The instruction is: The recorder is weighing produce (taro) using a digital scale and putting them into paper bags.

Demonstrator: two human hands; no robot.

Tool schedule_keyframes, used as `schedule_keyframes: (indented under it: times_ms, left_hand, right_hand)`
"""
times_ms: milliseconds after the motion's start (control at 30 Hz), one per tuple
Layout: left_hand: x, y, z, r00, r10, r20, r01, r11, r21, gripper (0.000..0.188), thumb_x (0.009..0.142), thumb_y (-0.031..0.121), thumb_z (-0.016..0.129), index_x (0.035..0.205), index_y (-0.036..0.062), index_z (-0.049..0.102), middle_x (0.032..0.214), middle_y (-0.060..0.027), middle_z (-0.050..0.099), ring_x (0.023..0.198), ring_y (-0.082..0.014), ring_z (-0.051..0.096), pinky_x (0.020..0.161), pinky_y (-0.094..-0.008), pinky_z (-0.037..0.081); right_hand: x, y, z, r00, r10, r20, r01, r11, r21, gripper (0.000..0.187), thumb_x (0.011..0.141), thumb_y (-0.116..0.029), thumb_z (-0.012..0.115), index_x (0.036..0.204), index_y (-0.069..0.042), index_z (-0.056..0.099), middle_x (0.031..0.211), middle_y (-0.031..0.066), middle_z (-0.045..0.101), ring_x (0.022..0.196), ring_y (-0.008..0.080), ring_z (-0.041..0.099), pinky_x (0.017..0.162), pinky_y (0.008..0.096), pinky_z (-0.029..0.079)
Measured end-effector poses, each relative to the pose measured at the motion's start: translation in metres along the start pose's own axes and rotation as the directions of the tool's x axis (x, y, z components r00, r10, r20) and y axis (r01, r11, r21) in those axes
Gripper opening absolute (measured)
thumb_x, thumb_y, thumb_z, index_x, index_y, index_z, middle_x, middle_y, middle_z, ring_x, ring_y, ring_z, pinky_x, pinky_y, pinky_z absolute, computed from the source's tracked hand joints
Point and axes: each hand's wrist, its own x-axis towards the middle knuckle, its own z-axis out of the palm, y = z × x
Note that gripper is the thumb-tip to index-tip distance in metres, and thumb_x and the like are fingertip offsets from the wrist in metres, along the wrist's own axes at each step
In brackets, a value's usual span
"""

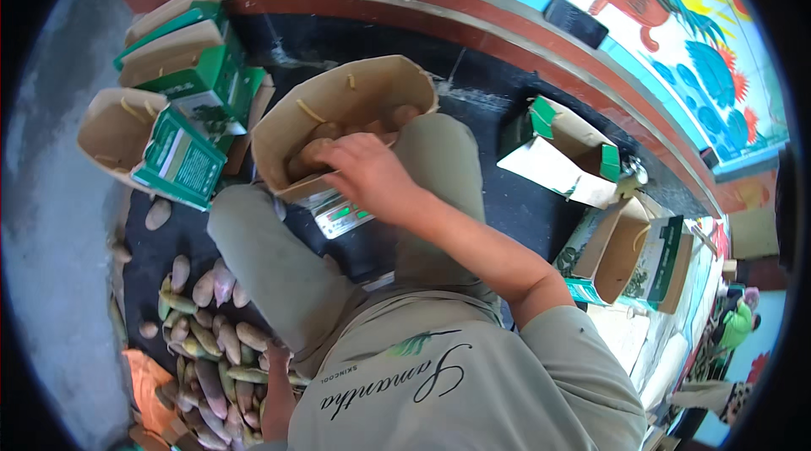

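Between my knees a brown paper box [397,75] with a twisted cord handle stands on a digital scale [342,216] with a lit green display. Several brown tubers, like sweet potatoes, lie inside it. My right hand [372,176] reaches over the near rim, its fingers bent round a tuber [311,157] at the box's left side. At the lower left, my left hand [277,358] is down at the right edge of a pile of long brown, purple and greenish tubers [207,375]. Its fingers are mostly hidden, so any hold there cannot be made out.
Open green-and-brown boxes [182,151] stand together at the upper left. More open boxes [562,147] are on the right, one beside a stack of flat sheets [629,341]. An orange bag [148,388] lies by the pile. A painted wall [676,37] rises beyond the dark mat [498,206].
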Motion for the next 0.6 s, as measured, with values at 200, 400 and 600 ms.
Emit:
schedule_keyframes:
  times_ms: [200,400,600]
  left_hand:
    - [0.011,0.058,0.001,0.994,0.106,0.039,-0.105,0.994,-0.039,0.079,0.059,0.019,0.079,0.126,0.0005,0.040,0.118,-0.0203,0.055,0.106,-0.0316,0.056,0.092,-0.0388,0.043]
    - [0.021,0.074,-0.001,0.989,0.144,0.030,-0.141,0.985,-0.099,0.079,0.060,0.019,0.079,0.126,0.0001,0.040,0.118,-0.0204,0.054,0.105,-0.0315,0.056,0.092,-0.0388,0.043]
    - [0.008,0.034,-0.017,0.997,0.076,-0.005,-0.076,0.985,-0.154,0.079,0.060,0.019,0.079,0.126,-0.0003,0.040,0.118,-0.0205,0.054,0.105,-0.0314,0.056,0.091,-0.0388,0.043]
  right_hand:
    - [0.048,-0.105,-0.063,0.812,-0.380,-0.444,0.491,0.855,0.167,0.020,0.078,-0.013,0.061,0.095,-0.004,0.058,0.096,0.0108,0.062,0.080,0.0265,0.059,0.065,0.0381,0.046]
    - [0.059,-0.150,-0.092,0.459,-0.403,-0.792,0.705,0.708,0.048,0.017,0.089,-0.013,0.054,0.102,-0.018,0.064,0.076,0.0055,0.057,0.064,0.0185,0.055,0.056,0.0313,0.043]
    - [0.038,-0.160,-0.097,0.785,-0.340,-0.518,0.582,0.690,0.430,0.013,0.079,0.001,0.047,0.067,0.003,0.054,0.080,0.0217,0.062,0.064,0.0286,0.059,0.059,0.0363,0.050]
